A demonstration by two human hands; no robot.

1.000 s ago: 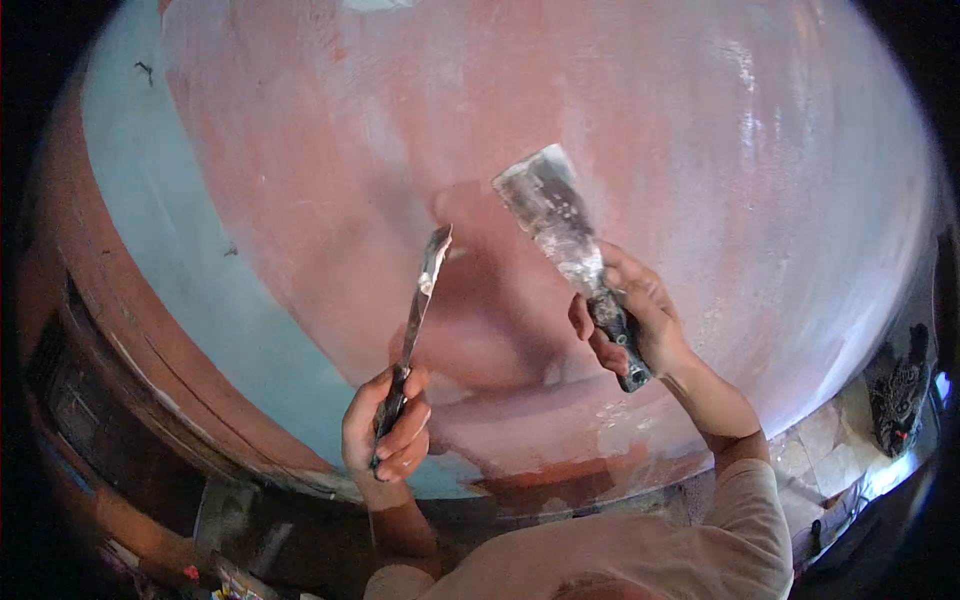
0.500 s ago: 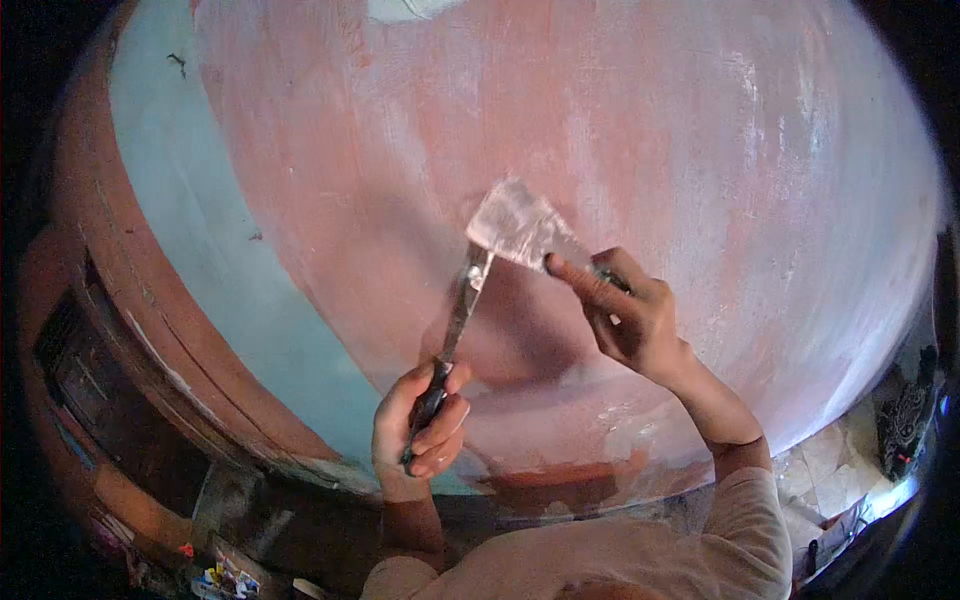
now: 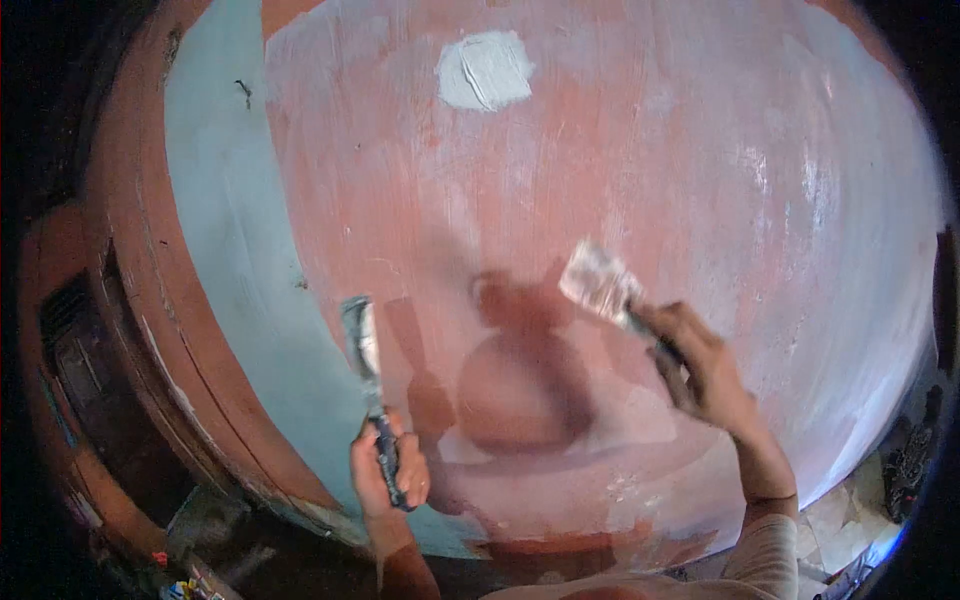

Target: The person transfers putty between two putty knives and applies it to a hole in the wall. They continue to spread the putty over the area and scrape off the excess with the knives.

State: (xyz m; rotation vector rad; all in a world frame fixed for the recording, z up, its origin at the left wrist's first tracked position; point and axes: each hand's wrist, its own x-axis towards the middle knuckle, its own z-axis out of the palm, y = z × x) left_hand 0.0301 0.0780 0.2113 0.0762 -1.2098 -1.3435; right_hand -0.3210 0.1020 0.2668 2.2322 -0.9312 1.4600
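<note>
The hands, apart, each grip a scraper: the left hand (image 3: 390, 468) a narrow-looking one (image 3: 361, 345), the right hand (image 3: 705, 375) a broader, smeared one (image 3: 601, 282).

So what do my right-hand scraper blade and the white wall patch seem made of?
The scraper blade is probably dull metal: thin, flat and greyish under whitish smears. The white patch looks like matte filler or thick paint, going by its raised strokes.
</note>
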